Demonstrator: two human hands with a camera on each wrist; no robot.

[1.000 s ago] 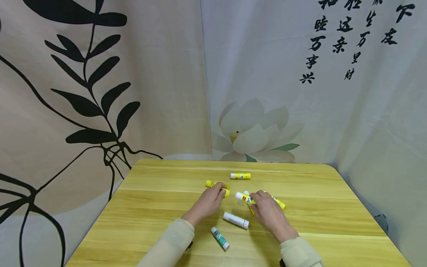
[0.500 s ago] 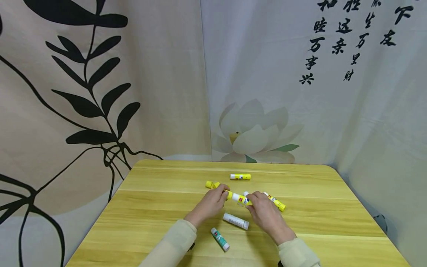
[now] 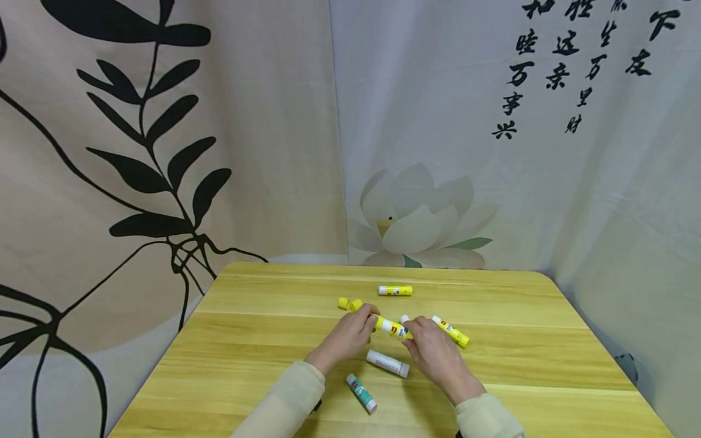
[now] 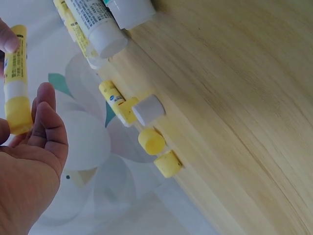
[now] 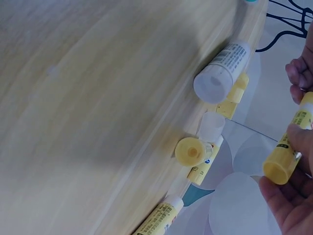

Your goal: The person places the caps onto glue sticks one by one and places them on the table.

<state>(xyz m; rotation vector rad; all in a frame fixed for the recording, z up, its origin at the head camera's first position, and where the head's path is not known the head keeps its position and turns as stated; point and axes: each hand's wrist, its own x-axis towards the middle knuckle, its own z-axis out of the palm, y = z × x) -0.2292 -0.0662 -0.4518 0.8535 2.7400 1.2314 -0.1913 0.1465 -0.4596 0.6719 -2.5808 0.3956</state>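
Between my two hands is a yellow glue stick (image 3: pixel 391 327) with a white collar, tilted slightly down to the right in the head view. My left hand (image 3: pixel 347 334) pinches the yellow cap (image 4: pixel 18 115) at its white end. The cap meets the collar; how far it sits on cannot be told. My right hand (image 3: pixel 440 356) grips the glue stick's body near its other end, thumb on the label. Two loose yellow caps (image 3: pixel 356 305) lie beyond my left hand. Partly hidden behind my right hand lies another yellow piece (image 5: pixel 190 152), beside a whitish cap (image 5: pixel 211 126).
A yellow glue stick (image 3: pixel 395 291) lies near the table's far edge, and another (image 3: pixel 451 331) lies right of my right hand. Closer to me are a white glue stick (image 3: pixel 387 363) and a teal one (image 3: pixel 361 393). The wooden table (image 3: pixel 547 359) ends before a printed curtain.
One second ago the yellow cap and the glue stick were apart. They have come together end to end, with the glue stick's white end now against the cap. Both hands stay nearly in place.
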